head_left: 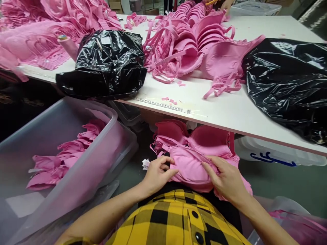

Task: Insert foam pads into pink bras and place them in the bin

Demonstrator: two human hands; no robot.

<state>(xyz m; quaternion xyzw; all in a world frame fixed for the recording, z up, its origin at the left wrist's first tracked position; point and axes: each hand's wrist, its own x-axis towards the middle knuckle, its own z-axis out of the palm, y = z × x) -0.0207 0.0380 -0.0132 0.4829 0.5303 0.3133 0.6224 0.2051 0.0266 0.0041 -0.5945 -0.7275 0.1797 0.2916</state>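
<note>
Several pink bras lie stacked in my lap, below the table's front edge. On top is a pink bra [192, 166] that I hold with both hands. My left hand [158, 172] pinches its left edge between thumb and fingers. At its right side my right hand [226, 178] grips the fabric, thumb on top and some fingers hidden behind it. Behind it, other padded pink bra cups [211, 137] stand upright under the table's edge. A small white tag [145, 164] sticks out to the left of my left hand.
The white table [222, 112] carries rows of pink bras [178, 44], a tape measure [163, 104], a thread cone [68, 47] and black plastic bags [109, 64] [288, 75]. A plastic bin [84, 190] with pink pieces stands left. Another person's hand [227, 4] shows at the far side.
</note>
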